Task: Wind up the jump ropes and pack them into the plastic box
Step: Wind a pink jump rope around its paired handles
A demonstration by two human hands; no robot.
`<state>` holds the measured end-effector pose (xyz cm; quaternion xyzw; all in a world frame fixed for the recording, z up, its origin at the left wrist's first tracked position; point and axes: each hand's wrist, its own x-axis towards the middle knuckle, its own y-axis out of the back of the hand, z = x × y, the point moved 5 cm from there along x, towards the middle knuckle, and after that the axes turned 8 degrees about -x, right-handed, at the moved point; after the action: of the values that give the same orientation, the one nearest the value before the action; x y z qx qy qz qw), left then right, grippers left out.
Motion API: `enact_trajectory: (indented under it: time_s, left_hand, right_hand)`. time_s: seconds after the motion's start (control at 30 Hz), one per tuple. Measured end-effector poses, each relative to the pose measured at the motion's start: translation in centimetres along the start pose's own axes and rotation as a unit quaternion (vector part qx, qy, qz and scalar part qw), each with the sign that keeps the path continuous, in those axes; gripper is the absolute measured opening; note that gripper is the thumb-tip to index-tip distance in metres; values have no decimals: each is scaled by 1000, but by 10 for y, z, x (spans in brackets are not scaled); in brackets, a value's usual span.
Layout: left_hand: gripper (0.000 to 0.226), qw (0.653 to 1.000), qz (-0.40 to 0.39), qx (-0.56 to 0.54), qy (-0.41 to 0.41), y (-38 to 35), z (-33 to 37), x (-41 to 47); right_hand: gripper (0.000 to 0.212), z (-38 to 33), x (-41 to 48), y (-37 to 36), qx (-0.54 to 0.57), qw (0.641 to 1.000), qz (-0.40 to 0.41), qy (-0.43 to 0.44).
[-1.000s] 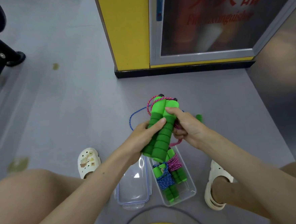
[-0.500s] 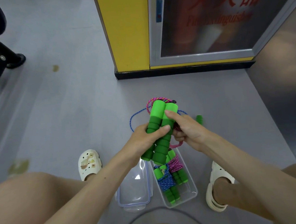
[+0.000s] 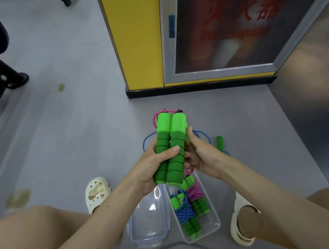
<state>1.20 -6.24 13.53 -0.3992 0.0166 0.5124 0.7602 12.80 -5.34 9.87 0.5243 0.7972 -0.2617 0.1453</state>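
Packing is running about halfway: two wound ropes (image 3: 183,212) are lying in the plastic box (image 3: 210,225), the left hand (image 3: 153,168) is gripping a third's green handles (image 3: 169,149) above it, the right hand (image 3: 203,156) seemingly pinching its pink cord (image 3: 163,111), a blue rope (image 3: 201,134) waiting unwound beyond the box.

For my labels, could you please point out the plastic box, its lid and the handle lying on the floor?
plastic box (image 3: 208,223): head view, bare bottom near its right wall.
lid (image 3: 148,213): head view, clear middle panel.
handle (image 3: 220,142): head view, middle of the foam grip.
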Motion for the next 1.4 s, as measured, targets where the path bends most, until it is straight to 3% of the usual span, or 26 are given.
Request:
enact_trajectory:
  time_s: [0.07, 0.13, 0.17, 0.33, 0.43, 0.57, 0.77, 0.87, 0.97, 1.13, 1.23, 1.4]
  left_hand:
    - [44, 1000, -29, 1, -2, -3, 2, -1]
    - [48, 999, -46, 0, 1, -6, 1, -2]
    - [51, 999, -46, 0, 0, -6, -1, -1]
    - [60, 999, -31, 22, 4, -1, -11, 0]
    - [69, 1000, 13, 25, -12, 8, -11, 4]
    - [79, 993, 81, 78, -30, 23, -4, 12]
    - [71, 987, 101, 124, -21, 26, 1, 15]
    - [72, 972, 124, 195, -33, 29, 8, 15]
    - [76, 909, 146, 382, -75, 32, 12, 15]
    - [75, 749, 198, 621, -117, 22, 13, 12]
    - [74, 636, 221, 725, -149, 19, 14, 9]
    - [88, 494, 211, 824, -181, 1, 7, 1]
  right_hand:
    - [54, 1, -1, 6, 20, 1000, 23, 1]
    - [23, 2, -2, 9, -46, 998, 32, 2]
    - [18, 3, -3, 8, -98, 995, 29, -1]
    - [35, -9, -3, 5, -323, 945, 40, -22]
    - [23, -14, -2, 6, -319, 947, 28, -27]
    - [19, -19, -1, 17, -267, 957, 115, -1]
    - [21, -27, -8, 32, -295, 941, 168, 4]
    - [25, -26, -11, 35, -358, 911, 203, 19]
    - [23, -25, -11, 29, -367, 909, 194, 27]
    - [31, -22, -9, 19, -315, 934, 166, 8]
    - [34, -18, -8, 10, -237, 963, 124, -7]
    - [73, -16, -7, 0, -120, 985, 116, -39]
